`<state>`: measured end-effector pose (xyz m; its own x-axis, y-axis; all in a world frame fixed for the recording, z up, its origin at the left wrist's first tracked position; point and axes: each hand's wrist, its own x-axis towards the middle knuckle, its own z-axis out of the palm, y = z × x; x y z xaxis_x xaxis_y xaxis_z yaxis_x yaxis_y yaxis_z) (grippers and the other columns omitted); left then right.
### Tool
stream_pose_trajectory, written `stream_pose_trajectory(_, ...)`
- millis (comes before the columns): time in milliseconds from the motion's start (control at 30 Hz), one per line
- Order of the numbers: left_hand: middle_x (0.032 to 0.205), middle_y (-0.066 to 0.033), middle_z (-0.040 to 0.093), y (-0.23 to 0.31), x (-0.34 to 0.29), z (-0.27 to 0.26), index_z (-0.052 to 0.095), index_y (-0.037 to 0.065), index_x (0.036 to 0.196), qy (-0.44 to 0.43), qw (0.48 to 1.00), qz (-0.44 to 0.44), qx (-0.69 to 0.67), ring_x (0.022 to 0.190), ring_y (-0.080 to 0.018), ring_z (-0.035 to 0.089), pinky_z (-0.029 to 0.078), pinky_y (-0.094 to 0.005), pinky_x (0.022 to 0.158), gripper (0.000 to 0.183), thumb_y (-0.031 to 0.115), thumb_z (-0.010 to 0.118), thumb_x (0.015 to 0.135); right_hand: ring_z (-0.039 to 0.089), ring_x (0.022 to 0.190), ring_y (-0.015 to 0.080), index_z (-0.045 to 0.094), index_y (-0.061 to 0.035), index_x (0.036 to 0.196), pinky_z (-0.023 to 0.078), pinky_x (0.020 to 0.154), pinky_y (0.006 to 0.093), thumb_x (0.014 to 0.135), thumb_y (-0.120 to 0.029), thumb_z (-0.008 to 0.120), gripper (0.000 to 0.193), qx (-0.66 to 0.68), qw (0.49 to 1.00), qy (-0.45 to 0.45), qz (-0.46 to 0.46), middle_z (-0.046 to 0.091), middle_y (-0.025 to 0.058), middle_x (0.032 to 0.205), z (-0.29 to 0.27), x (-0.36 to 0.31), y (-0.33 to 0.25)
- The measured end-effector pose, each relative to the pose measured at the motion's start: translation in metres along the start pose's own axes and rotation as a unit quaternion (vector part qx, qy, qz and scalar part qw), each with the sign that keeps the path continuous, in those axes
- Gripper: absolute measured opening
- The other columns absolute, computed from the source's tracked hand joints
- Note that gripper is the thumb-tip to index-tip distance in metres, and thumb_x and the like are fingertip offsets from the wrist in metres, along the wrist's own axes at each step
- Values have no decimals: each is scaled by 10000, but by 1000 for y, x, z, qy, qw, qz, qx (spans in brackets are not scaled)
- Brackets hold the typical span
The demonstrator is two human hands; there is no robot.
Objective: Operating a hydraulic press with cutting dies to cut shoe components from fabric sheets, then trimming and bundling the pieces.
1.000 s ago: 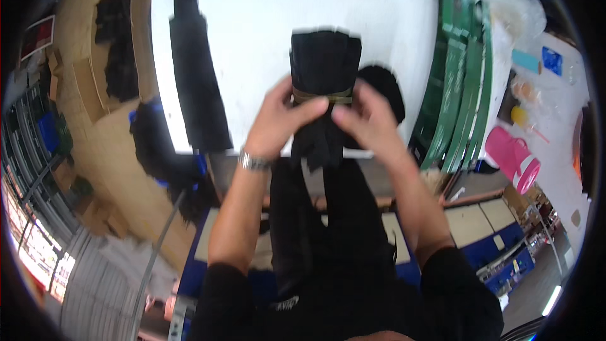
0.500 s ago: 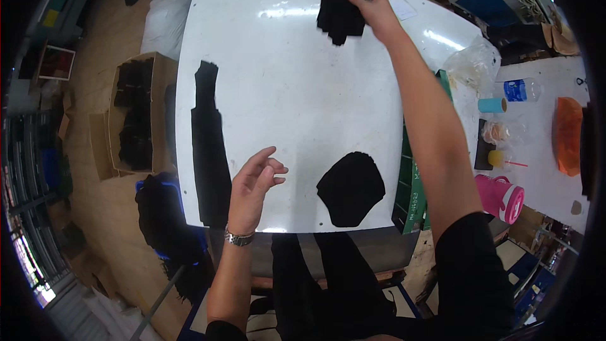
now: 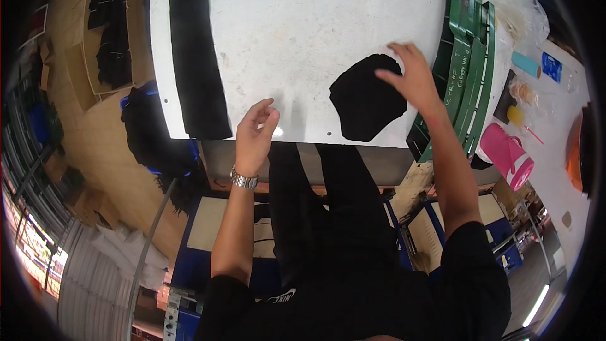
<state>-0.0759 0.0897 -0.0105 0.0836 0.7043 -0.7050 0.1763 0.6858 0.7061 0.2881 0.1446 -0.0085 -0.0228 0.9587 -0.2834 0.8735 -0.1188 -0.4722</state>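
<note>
My right hand (image 3: pixel 411 77) hovers with fingers spread over the right edge of a small black cloth piece (image 3: pixel 365 98) that lies flat near the front of the white table (image 3: pixel 297 31). My left hand (image 3: pixel 255 136), with a metal watch on its wrist, is loosely curled and holds nothing, above the table's front edge to the left of that piece. A long black strip of fabric (image 3: pixel 196 57) lies along the table's left side.
Green slotted racks (image 3: pixel 464 69) stand at the table's right edge. Beyond them sit a pink bottle (image 3: pixel 506 155), a plastic bag (image 3: pixel 521 19) and small items. Wooden boxes with black cloth (image 3: pixel 110 31) stand at the left, and a dark bundle (image 3: pixel 151 136) hangs below.
My right hand has come back from the far end of the table, where it left a black bundle, to the small black piece in front. My left hand drew slightly nearer.
</note>
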Motion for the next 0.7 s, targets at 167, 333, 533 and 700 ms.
stream_pose_trajectory(167,1183,-95,663,-2,13,24,565,26,1378,-18,985,75,152,1019,-189,658,567,-319,799,565,193,782,884,584,1008,346,649,-18,1078,492,891,427,756,-106,838,384,28,995,-63,74,605,150,1061,9,-16,-2)
stream_pose_trajectory(333,1346,-172,541,13,27,66,441,49,1464,-70,957,191,207,1222,-347,504,438,-441,1029,893,231,892,715,606,837,382,569,-1,1019,491,741,418,758,70,707,303,142,980,-138,-15,604,154,902,-9,-23,-45)
stream_pose_trajectory(533,1489,-93,487,7,22,44,506,138,1438,-128,942,249,185,1303,-331,446,441,-407,1058,886,148,904,647,699,919,364,621,-44,1061,555,785,415,662,150,575,446,137,963,-186,-137,715,152,1007,-63,-64,-141)
stream_pose_trajectory(700,1523,-63,493,-17,18,6,609,125,1291,-226,949,197,-101,1388,-252,446,489,-382,1034,603,69,864,748,716,935,347,653,-36,1105,573,805,376,671,132,597,469,157,953,-186,-179,720,141,1008,-70,-39,-196)
